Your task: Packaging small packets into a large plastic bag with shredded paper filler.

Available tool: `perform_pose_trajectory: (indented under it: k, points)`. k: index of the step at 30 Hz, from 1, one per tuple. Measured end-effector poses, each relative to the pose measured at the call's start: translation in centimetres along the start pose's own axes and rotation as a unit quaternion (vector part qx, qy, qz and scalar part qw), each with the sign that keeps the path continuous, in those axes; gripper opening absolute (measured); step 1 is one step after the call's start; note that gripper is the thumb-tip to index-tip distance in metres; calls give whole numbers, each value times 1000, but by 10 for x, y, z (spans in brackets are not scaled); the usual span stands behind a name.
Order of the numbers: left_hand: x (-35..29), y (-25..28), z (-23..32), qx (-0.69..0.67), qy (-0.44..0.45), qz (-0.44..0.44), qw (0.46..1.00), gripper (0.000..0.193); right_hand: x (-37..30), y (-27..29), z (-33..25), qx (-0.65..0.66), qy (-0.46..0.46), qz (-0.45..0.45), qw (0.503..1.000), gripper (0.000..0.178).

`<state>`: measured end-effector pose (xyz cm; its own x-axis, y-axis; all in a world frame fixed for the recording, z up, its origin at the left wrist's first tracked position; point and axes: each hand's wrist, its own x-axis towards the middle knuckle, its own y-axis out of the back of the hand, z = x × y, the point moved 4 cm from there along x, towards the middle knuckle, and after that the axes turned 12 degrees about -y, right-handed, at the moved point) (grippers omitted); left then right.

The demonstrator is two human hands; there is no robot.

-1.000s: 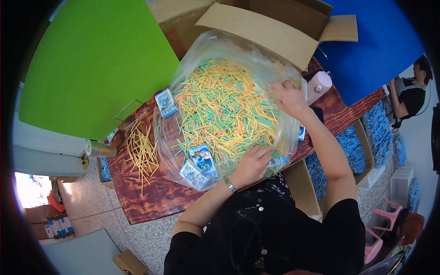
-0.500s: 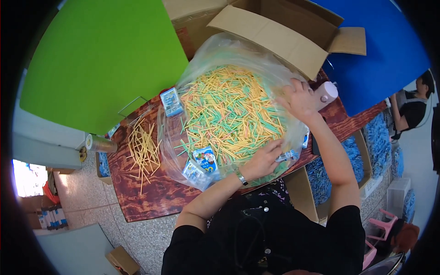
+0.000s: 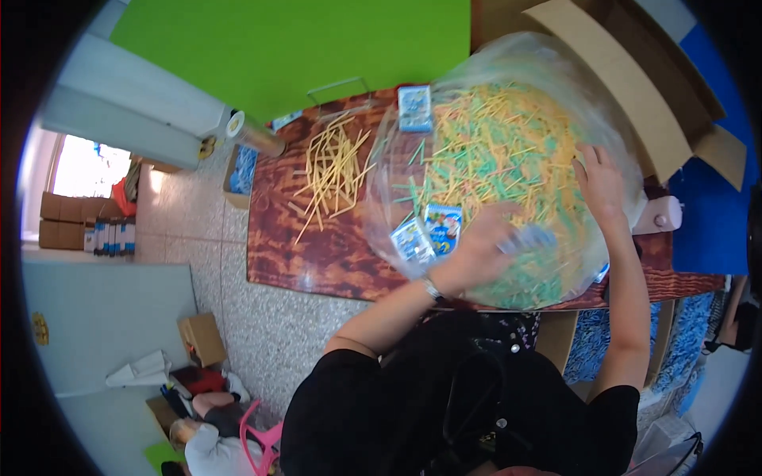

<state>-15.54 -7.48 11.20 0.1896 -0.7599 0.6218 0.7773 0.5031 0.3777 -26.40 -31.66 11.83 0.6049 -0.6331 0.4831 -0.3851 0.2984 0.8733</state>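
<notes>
A large clear plastic bag (image 3: 389,170) lies open on the table, heaped with thin yellow, green and pink sticks (image 3: 508,143). My left hand (image 3: 479,252), smeared by motion, is over the near part of the heap with its fingers closed on a small blue-and-white packet (image 3: 530,239). At the heap's right side my right hand (image 3: 602,186) has its fingers apart over the sticks, next to the bag's edge. Left of my left hand lie a blue packet (image 3: 443,225) and a paler packet (image 3: 413,241). Another blue-and-white packet (image 3: 415,109) rests at the bag's far left.
Loose yellow sticks (image 3: 335,170) are spread on the red-brown table (image 3: 309,258). A clear cylinder (image 3: 255,133) stands by its left end, a pink bottle-like object (image 3: 659,216) at the right. Behind the bag is an open cardboard box (image 3: 619,87). A person (image 3: 218,440) is at lower left.
The view has swung, so the table appears farther right. My left hand has moved left across the heap with the small packet. My right hand has shifted from the bag's rim onto the sticks.
</notes>
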Motion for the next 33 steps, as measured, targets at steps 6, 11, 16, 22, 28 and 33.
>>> perform_pose_trajectory:
  k: [6, 11, 16, 22, 28, 33]
  points:
    - [-108, 194, -110, 188, 336, 88, 919, 26, 33, -38, -147, 271, 88, -155, 946, 20]
    - [-182, 235, -121, 257, 359, 109, 891, 39, 121, -149, -228, 296, 49, -244, 922, 28]
    - [-167, 216, -85, 448, 295, 54, 842, 48, 139, -196, -271, 105, -25, -337, 935, 62]
    - [-116, 182, -101, 427, 222, -3, 876, 30, 149, -203, -283, 106, -18, -322, 941, 72]
    - [-87, 137, -94, 268, 227, -98, 931, 42, 148, -165, -275, 355, 15, -258, 898, 61]
    - [-111, 132, -86, 237, 196, -172, 936, 56, 78, -81, -235, 481, -11, -472, 738, 42]
